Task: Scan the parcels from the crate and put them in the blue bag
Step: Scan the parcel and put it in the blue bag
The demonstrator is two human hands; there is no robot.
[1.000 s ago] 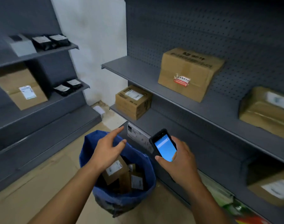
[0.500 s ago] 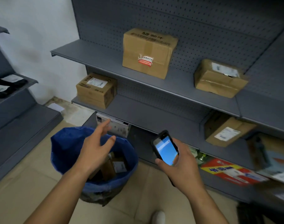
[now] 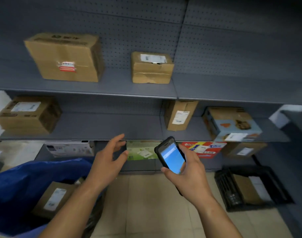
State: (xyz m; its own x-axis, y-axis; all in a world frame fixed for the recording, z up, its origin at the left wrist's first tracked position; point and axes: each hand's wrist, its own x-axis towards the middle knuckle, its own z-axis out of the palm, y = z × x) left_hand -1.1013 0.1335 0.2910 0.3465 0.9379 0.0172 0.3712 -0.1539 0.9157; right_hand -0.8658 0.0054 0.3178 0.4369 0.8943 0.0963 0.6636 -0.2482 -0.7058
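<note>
The blue bag [image 3: 18, 182] stands at the lower left with a brown labelled parcel [image 3: 54, 198] inside it. My left hand [image 3: 107, 162] hovers empty beside the bag's right edge, fingers spread. My right hand [image 3: 189, 176] grips a black handheld scanner [image 3: 171, 155] whose screen glows blue. A black crate [image 3: 273, 184] sits on the floor at the lower right and holds a cardboard parcel [image 3: 246, 189] with a white label.
Grey shelving [image 3: 112, 86] fills the wall ahead, with several cardboard boxes [image 3: 66, 57] on its upper and middle levels. Colourful boxes [image 3: 203, 148] lie under the bottom shelf. Beige floor tiles [image 3: 146, 203] run between the bag and the crate.
The view has swung right: the bag has slid to the left edge and the crate has come into sight. My left hand has left the bag's mouth and moved right. The scanner stays in my right hand.
</note>
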